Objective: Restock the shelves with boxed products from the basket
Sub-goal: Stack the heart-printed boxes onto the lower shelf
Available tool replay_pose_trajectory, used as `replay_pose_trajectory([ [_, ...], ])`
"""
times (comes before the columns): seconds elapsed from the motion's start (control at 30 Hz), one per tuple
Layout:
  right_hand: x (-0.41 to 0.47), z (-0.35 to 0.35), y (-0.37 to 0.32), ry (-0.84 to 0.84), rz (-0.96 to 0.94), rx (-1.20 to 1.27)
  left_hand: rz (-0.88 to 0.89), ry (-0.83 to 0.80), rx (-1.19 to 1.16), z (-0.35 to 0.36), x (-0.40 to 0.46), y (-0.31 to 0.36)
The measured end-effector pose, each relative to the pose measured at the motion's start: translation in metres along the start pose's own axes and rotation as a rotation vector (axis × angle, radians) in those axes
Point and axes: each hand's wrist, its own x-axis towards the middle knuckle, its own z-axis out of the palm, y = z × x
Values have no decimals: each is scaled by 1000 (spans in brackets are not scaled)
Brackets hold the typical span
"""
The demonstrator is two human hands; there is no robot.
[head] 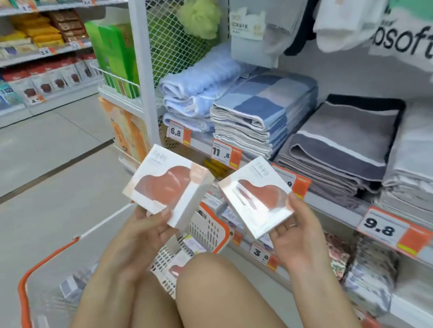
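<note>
L hand (pixel 140 234) & R hand (pixel 294 231) each grip 1 box; tags 9.8 (pixel 379 227), 11.8 (pixel 221 152).

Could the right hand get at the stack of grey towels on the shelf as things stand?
Probably not to grasp: the grey towels lie open just beyond the right hand, nothing between, but that hand already holds a white box.

Both boxes, left box (pixel 168 186) and right box (pixel 258 201), are white with a coral-orange blob shape on front. Basket (pixel 209 228) is white with an orange rim. Towels: fluffy light blue stack (pixel 196 85), blue-and-white checked pile (pixel 263 108), grey ones with a white stripe (pixel 341 145). Price tags (pixel 396 230) white and orange. Lime green pouf (pixel 201 14) hanging up top.
</note>
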Motion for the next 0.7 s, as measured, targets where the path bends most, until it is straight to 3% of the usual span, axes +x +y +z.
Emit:
replay_pose_trajectory([
  [0.23,-18,-8,-12,-16,-50,0,8,-227,277,52,-2,-1],
  [0.4,-42,-30,-50,50,-236,-18,57,-258,469,119,11,-14],
  [0.5,-61,-57,-80,113,-344,-56,68,-377,715,161,17,-28],
  [0.63,-87,-100,-113,216,-404,-115,-13,-594,867,217,18,-55],
  [0.7,-102,-126,-126,283,-425,-114,-137,-701,900,241,16,-69],
])
